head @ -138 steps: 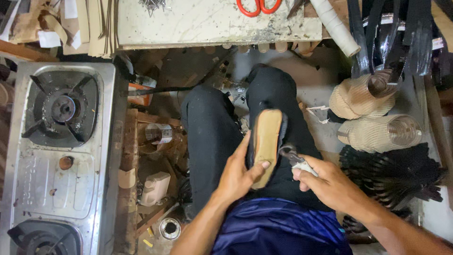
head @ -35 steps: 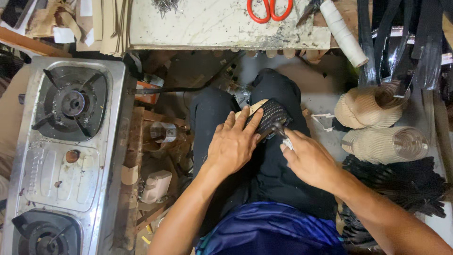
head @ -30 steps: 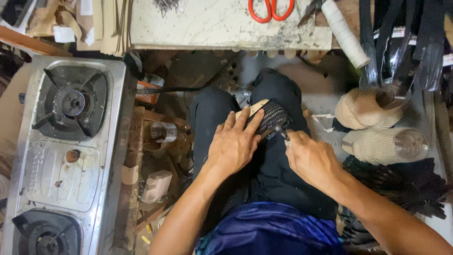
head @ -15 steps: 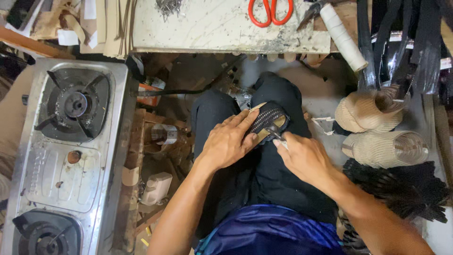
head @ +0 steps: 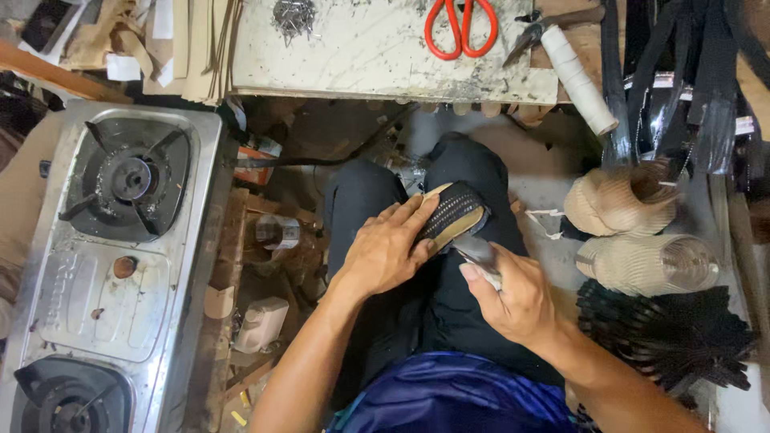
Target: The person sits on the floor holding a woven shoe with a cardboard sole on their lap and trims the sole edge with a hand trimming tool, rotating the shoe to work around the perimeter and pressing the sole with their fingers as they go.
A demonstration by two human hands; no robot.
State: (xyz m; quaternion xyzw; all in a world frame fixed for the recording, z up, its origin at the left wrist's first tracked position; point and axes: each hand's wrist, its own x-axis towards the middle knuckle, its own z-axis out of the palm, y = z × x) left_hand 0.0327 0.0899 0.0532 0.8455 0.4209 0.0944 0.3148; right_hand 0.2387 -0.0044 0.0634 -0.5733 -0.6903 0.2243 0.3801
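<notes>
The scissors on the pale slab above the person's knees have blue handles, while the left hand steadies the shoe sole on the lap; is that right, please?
Not quite: the scissors have red-orange handles, not blue, as the head view shows. The rest holds: they lie on the pale slab above the knees, and the left hand steadies the shoe sole on the lap.

The person's left hand (head: 385,252) grips a shoe sole (head: 453,215) with a black ribbed face and tan edge, resting on the knee. Just right of the sole, the right hand (head: 513,293) holds a small metal tool (head: 479,255) against its edge. Far left of the sole sits a steel gas stove (head: 104,265); above it, red-handled scissors (head: 459,26) lie on a worn board (head: 361,56).
</notes>
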